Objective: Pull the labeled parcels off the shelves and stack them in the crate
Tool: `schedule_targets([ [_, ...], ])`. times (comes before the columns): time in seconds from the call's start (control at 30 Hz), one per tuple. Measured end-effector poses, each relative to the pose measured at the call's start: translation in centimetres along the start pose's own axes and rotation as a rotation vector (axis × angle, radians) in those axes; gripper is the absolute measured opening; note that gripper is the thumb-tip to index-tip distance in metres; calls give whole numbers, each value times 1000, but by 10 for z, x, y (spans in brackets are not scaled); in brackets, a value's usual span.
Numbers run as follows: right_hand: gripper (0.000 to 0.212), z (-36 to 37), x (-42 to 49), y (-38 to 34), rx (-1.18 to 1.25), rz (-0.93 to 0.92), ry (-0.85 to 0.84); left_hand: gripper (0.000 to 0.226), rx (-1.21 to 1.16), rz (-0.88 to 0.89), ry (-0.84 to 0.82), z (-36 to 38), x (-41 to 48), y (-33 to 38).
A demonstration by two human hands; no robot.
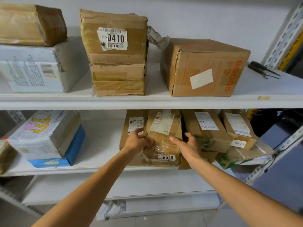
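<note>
Target parcel: the 0038 parcel (164, 138), a crumpled, heavily taped cardboard box with a white shipping label on top and a "0038" sticker low on its front face.
Where it is: on the middle shelf (101, 145), at the front edge, squeezed between a flat labeled box (131, 126) on its left and a long labeled box (206, 130) on its right.
Left grip (139, 140): the person's left hand, fingers curled round the parcel's left front corner and holding it.
Right grip (188, 145): the right hand, thumb laid across the parcel's front and the fingers tucked into the dark gap on its right side, so it clasps that edge.
Arms: both bare forearms reach up from the bottom of the view.
Further right: a box with a "B474" sticker (237, 128) leaning on a green-printed carton (226, 159).
Middle shelf, left: a white carton with a cartoon print (44, 133) lying on a blue box (74, 149).
Upper shelf (147, 100): the 0410 parcel (114, 36) stacked on a plain taped box (118, 79); beside it an orange-printed box (203, 68) with a blank white label.
Upper shelf, far right: two screwdrivers (262, 69), well apart from the boxes.
</note>
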State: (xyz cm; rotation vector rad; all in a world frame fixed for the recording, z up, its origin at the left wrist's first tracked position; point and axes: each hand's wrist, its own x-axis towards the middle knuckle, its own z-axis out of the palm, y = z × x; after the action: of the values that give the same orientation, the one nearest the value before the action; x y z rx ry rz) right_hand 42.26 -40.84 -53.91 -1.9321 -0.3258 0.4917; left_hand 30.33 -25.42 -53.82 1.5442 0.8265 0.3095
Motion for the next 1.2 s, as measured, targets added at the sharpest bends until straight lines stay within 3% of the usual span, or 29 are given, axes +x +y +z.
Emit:
schedule_targets([
  [0.1, 81, 0, 3, -3, 20, -17, -88, 61, -69, -18, -155, 2, 8, 16],
  [0.33, 95, -10, -1, 2, 135, 105, -220, 57, -131, -14, -96, 10, -5, 2],
  [0.57, 103, -20, -11, 19, -14, 78, -327, 46, -159, -44, -134, 9, -22, -16],
  [0.7, 124, -18, -11, 19, -71, 75, -382, 79, -117, -40, -187, 7, -28, -27],
  [0.77, 128, -16, -15, 26, -82, 73, -375, 83, -99, -7, -172, 11, -33, -39],
  [0.97, 73, -14, -37, 47, -69, 15, -315, 70, -134, 27, -116, 15, -49, -72],
  [1.2, 74, -14, -72, 38, -81, -29, -301, 92, -110, 62, -133, -5, -71, -79],
])
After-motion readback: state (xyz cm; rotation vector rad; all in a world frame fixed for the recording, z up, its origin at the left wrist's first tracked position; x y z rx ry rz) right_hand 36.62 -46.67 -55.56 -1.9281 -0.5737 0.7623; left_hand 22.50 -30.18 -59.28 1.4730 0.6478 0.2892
